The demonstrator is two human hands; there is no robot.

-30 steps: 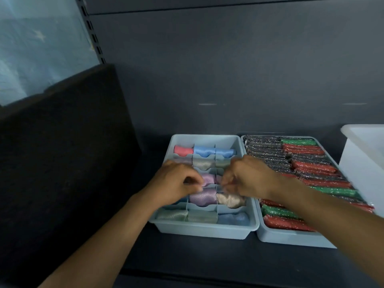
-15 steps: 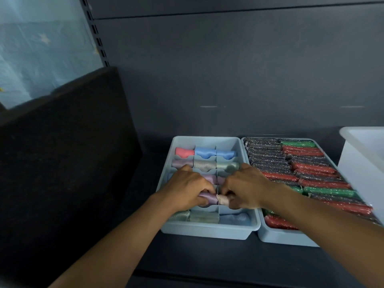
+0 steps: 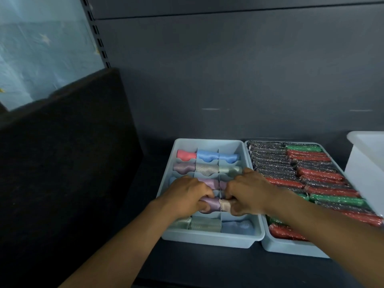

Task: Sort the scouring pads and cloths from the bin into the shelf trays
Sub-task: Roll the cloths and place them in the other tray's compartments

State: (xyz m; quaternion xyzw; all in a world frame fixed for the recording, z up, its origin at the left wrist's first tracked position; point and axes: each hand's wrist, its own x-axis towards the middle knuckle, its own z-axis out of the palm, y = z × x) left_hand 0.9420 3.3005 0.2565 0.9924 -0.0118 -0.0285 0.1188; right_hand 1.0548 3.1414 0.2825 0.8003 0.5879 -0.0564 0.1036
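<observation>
Left hand point(image 3: 185, 196) curls round the lilac cloth point(image 3: 211, 203), low centre of frame, in the divided tray point(image 3: 207, 239). Right hand point(image 3: 249, 194) pinches the beige cloth point(image 3: 225, 204) next door. Soft, light, slippery-looking rolls: grip mid-roll. Thin dividers point(image 3: 220, 215) crowd them, little finger room. Pad tray point(image 3: 291, 249) touches at right, bin point(image 3: 365, 163) beyond.

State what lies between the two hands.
Head view: just a thin divider wall of the tray. The left hand grips a lilac roll on its left, the right hand a beige roll on its right.
</observation>
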